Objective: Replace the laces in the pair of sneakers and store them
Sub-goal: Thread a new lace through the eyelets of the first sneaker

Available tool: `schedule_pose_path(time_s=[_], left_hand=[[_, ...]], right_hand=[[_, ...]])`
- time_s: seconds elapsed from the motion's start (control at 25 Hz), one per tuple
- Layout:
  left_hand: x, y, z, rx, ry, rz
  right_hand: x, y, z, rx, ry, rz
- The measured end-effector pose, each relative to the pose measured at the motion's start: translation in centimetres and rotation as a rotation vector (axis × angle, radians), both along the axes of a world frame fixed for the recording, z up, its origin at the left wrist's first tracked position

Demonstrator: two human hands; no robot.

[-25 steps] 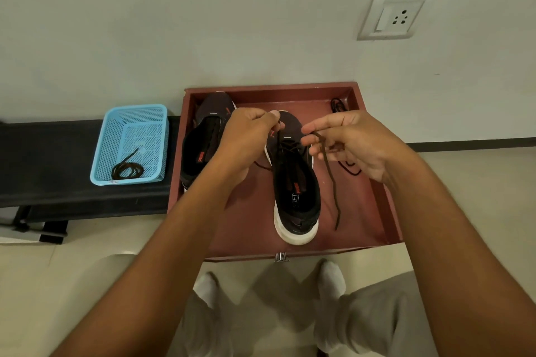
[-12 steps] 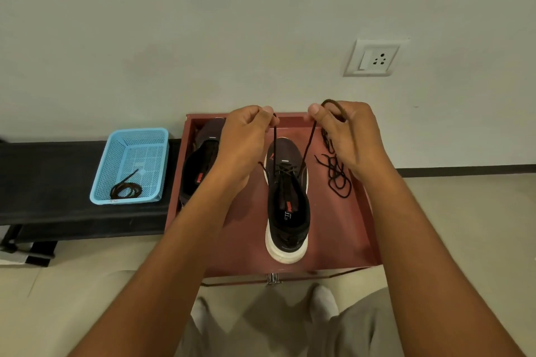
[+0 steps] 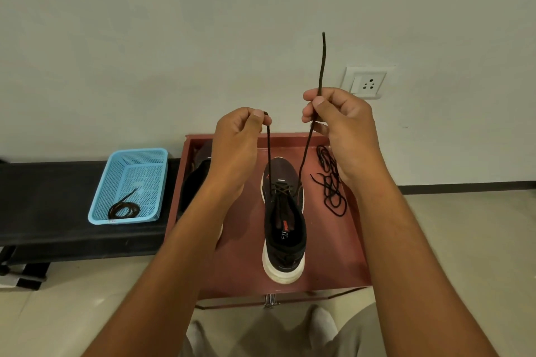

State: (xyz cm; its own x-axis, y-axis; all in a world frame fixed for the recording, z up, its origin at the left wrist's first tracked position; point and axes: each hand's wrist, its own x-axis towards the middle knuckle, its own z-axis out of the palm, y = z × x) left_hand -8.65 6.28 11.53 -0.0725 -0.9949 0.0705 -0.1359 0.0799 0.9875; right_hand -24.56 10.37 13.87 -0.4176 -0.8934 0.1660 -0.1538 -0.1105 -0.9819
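Head view looks down on a red-brown tray (image 3: 352, 240) on the floor against a pale wall, its far rim just below both raised hands. A black sneaker (image 3: 284, 223) with a white sole stands in the tray's middle, toe toward the wall, heel near the front rim, with bare tray floor on either side. The left hand (image 3: 236, 148) pinches one end of the dark lace (image 3: 304, 153) between thumb and curled fingers (image 3: 256, 114); the right hand (image 3: 342, 124) grips the other strand, whose tip sticks up past the fist in front of the wall. Both strands run down, drawn straight, to the eyelets near the toe. A second sneaker (image 3: 193, 182) lies by the tray's left wall, mostly hidden behind the left forearm. A loose lace (image 3: 330, 182) is heaped near the right wall, apart from the shoe. Left of the tray, a blue basket (image 3: 130, 182) holding a coiled lace (image 3: 123, 209) sits on a black surface (image 3: 43, 206).
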Motion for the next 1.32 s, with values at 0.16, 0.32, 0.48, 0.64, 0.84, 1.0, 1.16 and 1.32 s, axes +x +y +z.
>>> schedule_pose_path(time_s=[0.16, 0.32, 0.48, 0.64, 0.84, 1.0, 1.16, 1.32], left_hand=[[0.9, -1.0, -2.0, 0.05, -0.073, -0.056], [1.5, -0.6, -6.8, 0.043, -0.4, -0.106], [1.3, -0.3, -11.1, 0.073, -0.586, -0.082], [0.5, 0.7, -14.6, 0.156, -0.676, -0.137], [0.6, 1.5, -15.2, -0.017, -0.831, -0.087], [0.2, 3.9, -14.1, 0.145, -0.567, -0.103], [0.3, 4.2, -14.4, 0.164, -0.473, -0.08], [1.0, 3.8, -15.3, 0.287, -0.265, -0.075]], right_hand=[[-0.2, -0.1, -0.1, -0.007, -0.132, -0.017], [-1.3, 0.0, -2.8, 0.079, -0.014, -0.036], [-2.9, -0.2, -5.2, 0.231, -0.053, 0.024], [-4.3, -0.6, -7.0, 0.378, -0.035, 0.04], [-5.0, -0.9, -9.1, 0.476, 0.1, 0.064], [-5.6, -1.2, -10.2, 0.462, 0.133, 0.053], [-5.8, -1.4, -9.8, 0.447, 0.053, 0.034], [-5.3, -1.5, -9.7, 0.428, 0.145, 0.003]])
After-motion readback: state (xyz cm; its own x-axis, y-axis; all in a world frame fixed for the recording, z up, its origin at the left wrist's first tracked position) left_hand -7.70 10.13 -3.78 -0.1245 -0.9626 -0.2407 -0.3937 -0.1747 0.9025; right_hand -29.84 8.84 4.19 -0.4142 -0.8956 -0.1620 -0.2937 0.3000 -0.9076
